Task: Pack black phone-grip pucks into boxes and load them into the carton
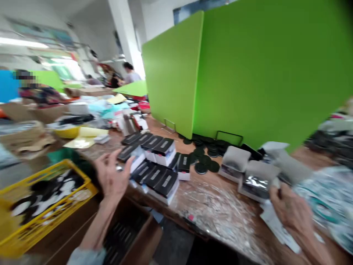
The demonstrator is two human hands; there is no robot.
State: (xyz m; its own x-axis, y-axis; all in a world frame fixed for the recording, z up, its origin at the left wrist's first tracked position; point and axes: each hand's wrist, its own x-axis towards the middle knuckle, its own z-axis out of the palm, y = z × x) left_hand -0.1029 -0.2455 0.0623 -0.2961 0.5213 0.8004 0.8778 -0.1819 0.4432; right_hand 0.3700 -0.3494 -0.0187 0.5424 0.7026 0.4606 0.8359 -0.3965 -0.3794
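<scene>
My left hand [112, 175] has its fingers apart beside a small black-and-white box [131, 152], with the thumb against or just in front of its side. Several more black-topped boxes [167, 184] stand in rows to the right of this hand. On the right, my right hand [292, 208] is curled at the right edge of an open white box [252, 189], its fingertips closed by a white flap. Shiny clear wrap covers something dark in that box. Another open white box [234, 162] stands just behind it. White paper slips [281, 228] lie under my right wrist.
Round black discs [204, 162] lie before a green partition [261, 73]. Clear plastic film [217, 209] covers the table's front. At left is a yellow crate [46, 217] of black and white pieces; below, a carton [149, 235] holds dark boxes. Teal scissors [322, 209] lie right; people sit far back.
</scene>
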